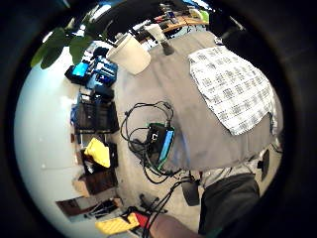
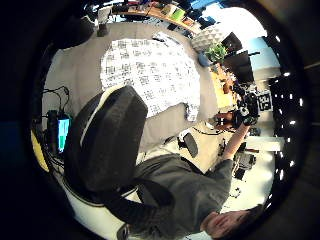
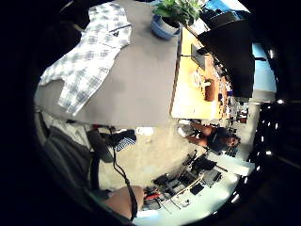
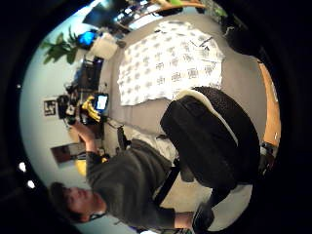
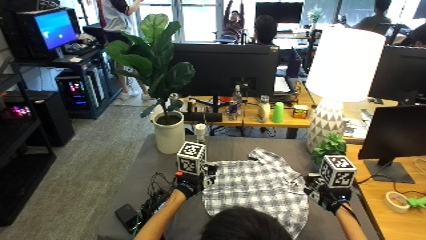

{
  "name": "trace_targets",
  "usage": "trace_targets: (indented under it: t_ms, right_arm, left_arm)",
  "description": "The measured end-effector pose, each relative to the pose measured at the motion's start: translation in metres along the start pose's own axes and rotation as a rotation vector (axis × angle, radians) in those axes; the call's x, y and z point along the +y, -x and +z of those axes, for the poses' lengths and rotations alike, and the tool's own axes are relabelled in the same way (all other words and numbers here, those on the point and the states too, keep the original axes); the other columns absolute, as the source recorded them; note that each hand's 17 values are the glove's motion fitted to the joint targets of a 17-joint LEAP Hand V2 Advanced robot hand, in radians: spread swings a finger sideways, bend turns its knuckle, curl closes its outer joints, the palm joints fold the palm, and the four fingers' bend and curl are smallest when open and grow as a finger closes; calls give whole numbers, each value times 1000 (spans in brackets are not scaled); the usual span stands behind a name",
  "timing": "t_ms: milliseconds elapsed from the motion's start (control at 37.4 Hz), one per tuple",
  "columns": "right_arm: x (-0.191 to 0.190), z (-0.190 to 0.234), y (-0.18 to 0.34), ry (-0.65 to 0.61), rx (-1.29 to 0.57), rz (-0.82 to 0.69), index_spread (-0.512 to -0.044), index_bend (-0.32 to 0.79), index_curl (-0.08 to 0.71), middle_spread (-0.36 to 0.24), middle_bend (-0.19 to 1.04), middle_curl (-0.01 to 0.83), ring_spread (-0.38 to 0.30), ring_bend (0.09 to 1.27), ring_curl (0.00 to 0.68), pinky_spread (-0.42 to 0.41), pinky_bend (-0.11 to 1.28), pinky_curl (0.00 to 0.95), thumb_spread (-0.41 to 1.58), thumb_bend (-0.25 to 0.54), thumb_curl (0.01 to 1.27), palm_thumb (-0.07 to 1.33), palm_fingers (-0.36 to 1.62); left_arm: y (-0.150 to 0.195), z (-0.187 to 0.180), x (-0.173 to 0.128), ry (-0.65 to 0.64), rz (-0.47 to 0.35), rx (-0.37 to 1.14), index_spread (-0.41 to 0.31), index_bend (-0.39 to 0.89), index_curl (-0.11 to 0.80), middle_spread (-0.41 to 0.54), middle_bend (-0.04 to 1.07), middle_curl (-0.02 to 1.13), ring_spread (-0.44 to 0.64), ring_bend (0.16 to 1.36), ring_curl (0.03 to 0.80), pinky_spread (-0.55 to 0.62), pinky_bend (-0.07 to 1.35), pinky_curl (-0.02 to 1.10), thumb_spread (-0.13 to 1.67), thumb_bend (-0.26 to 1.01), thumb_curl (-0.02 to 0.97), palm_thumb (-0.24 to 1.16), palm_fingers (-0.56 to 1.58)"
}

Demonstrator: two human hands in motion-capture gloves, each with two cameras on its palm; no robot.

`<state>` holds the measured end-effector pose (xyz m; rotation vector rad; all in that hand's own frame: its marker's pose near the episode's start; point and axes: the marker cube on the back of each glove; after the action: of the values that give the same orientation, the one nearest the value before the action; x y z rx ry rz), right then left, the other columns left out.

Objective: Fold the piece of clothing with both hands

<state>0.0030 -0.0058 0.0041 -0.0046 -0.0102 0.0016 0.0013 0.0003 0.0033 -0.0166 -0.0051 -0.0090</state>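
A black-and-white plaid shirt [image 5: 256, 192] lies spread flat on the grey table [image 5: 226, 147] in front of me; it also shows as a shirt [image 1: 233, 89], [image 2: 147, 72], [image 3: 87, 59], [image 4: 170, 63] in the palm views. My left hand [image 5: 188, 185] is raised in the air beside the shirt's left edge. My right hand [image 5: 329, 197] is raised beside its right edge. Neither hand touches the cloth or holds anything. From the left palm my right hand [image 2: 245, 107] is seen lifted, and from the right palm my left hand [image 4: 73, 109].
A leafy plant in a white pot [image 5: 168, 131] stands at the table's far left. A white lamp [image 5: 333, 115] and a small plant in a blue pot [image 5: 329, 147] stand at the far right. Cables and a device [image 5: 143, 210] lie at the left edge. A black chair [image 2: 107, 145] is behind me.
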Motion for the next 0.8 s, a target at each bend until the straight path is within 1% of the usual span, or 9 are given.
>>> trace_targets:
  t_ms: [27,134,214,321,455,561,615,642,802]
  right_arm:
    - [-2,1,-1,0,-3,1,-142,265,82,-12,250,71,7,325,81,60,344,72,425,162,25,242,680]
    - [-9,2,-5,-3,-19,1,-201,253,171,-17,243,129,10,342,160,87,351,154,710,186,38,280,648]
    - [-16,2,-9,-4,-26,0,-229,238,209,-18,237,160,12,340,190,99,347,184,867,190,48,293,636]
    - [-22,2,-12,5,-34,7,-251,213,241,-19,226,193,13,330,213,110,336,208,1018,187,60,301,631]
    - [-27,1,-13,9,-44,-4,-268,184,268,-20,208,225,14,318,232,118,323,229,1141,177,74,306,629]
    - [-26,6,-9,51,-44,-27,-276,160,279,-22,200,249,15,315,247,121,318,245,1204,167,84,309,622]
    - [-26,11,-7,86,-29,-34,-290,95,264,-23,184,256,20,337,261,134,351,263,1218,158,89,310,570]
    - [-25,14,-7,99,-21,-35,-297,61,252,-22,171,257,30,349,269,153,382,276,1217,149,93,306,526]
    - [-23,23,-7,118,-10,-32,-319,65,219,-18,177,274,54,389,293,198,469,312,1221,115,112,308,440]
  left_arm:
    - [0,1,0,4,-1,-1,-71,328,88,2,181,45,24,418,84,77,253,60,424,54,14,93,582]
    - [-3,6,-2,28,-2,-6,-101,332,155,3,165,116,35,450,165,112,251,129,683,52,33,105,549]
    - [-4,8,-6,29,15,0,-115,330,191,3,160,143,40,458,194,129,246,158,819,45,47,108,534]
    - [-5,5,-8,25,19,7,-126,324,229,4,153,166,48,461,216,143,240,184,946,34,67,110,522]
    - [-5,5,-13,20,24,20,-132,314,268,4,146,184,56,463,234,154,234,210,1046,17,89,112,511]
    - [-8,10,-16,35,30,49,-135,303,293,11,144,196,60,465,246,158,231,228,1095,3,105,113,503]
    - [-12,18,-17,58,41,70,-132,283,300,12,144,201,61,472,253,160,235,237,1113,-4,113,114,493]
    - [-14,22,-17,72,48,78,-127,265,301,13,143,202,62,478,257,161,240,243,1115,-9,116,112,483]
    - [-31,47,-21,133,94,62,-107,150,299,33,140,216,67,510,280,164,283,277,1105,-26,137,83,425]
